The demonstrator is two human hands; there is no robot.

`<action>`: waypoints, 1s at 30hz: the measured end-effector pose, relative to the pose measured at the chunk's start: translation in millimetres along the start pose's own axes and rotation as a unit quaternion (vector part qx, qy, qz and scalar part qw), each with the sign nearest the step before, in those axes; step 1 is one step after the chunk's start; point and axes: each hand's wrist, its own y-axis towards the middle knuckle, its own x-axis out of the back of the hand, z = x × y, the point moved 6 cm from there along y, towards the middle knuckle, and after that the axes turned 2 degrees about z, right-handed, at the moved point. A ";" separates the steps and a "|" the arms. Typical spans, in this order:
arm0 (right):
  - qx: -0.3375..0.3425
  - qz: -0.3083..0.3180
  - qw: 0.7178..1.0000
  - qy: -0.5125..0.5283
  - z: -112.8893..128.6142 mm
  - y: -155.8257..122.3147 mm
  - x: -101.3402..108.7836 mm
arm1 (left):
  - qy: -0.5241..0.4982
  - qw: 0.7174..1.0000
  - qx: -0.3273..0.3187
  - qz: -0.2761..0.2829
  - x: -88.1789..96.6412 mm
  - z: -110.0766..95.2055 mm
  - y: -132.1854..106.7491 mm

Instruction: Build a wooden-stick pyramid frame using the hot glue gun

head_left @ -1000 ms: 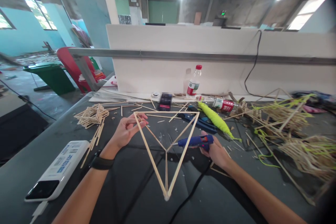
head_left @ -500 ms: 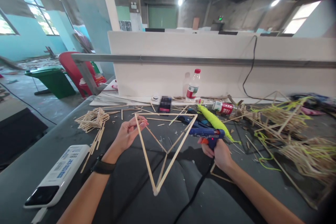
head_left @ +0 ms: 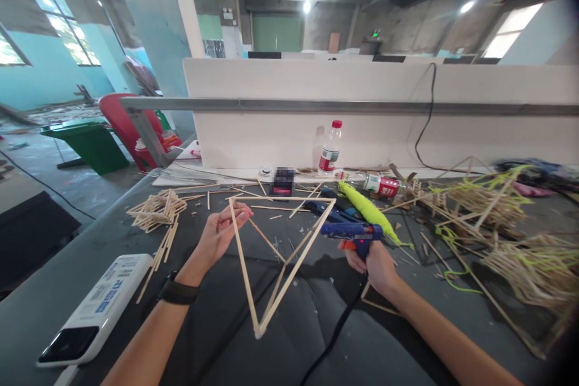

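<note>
My left hand (head_left: 220, 234) pinches a frame of thin wooden sticks (head_left: 245, 267) near its upper left corner. The frame is a triangle with further sticks meeting at a point behind it, and its lowest corner bears a whitish blob. In my right hand (head_left: 377, 262) is a blue glue gun (head_left: 350, 231) with an orange trigger and a small red light. Its nozzle points left, close to the frame's right side; whether it touches cannot be made out. A black cord runs from the gun down the table.
A pile of sticks (head_left: 158, 210) and a white power bank (head_left: 97, 307) lie at left. Behind stand an upright bottle (head_left: 330, 148), a lying bottle (head_left: 382, 184) and a bundle of yellow-green string (head_left: 368, 205). Stick structures (head_left: 520, 265) crowd the right side.
The frame's lowest corner has swung slightly left. Both hands keep their holds, and the glue gun stays beside the frame. The whole view has shifted a little.
</note>
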 end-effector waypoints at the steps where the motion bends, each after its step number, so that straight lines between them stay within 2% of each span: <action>1: 0.000 0.001 1.000 0.000 0.0 -0.2 -0.2 | -0.002 1.000 -0.001 0.001 -0.2 -0.2 -0.3; 16: -0.013 0.014 0.999 -0.039 -2.0 0.0 0.4 | -0.048 0.999 -0.011 0.003 -3.5 -3.7 -2.7; 22: -0.014 0.026 0.998 -0.051 -8.2 0.0 3.7 | -0.048 0.999 -0.019 -0.002 -6.5 -13.5 -2.6; 30: -0.030 0.010 0.998 -0.057 -10.2 0.8 4.5 | -0.079 0.996 -0.020 0.021 -8.3 -15.2 -1.6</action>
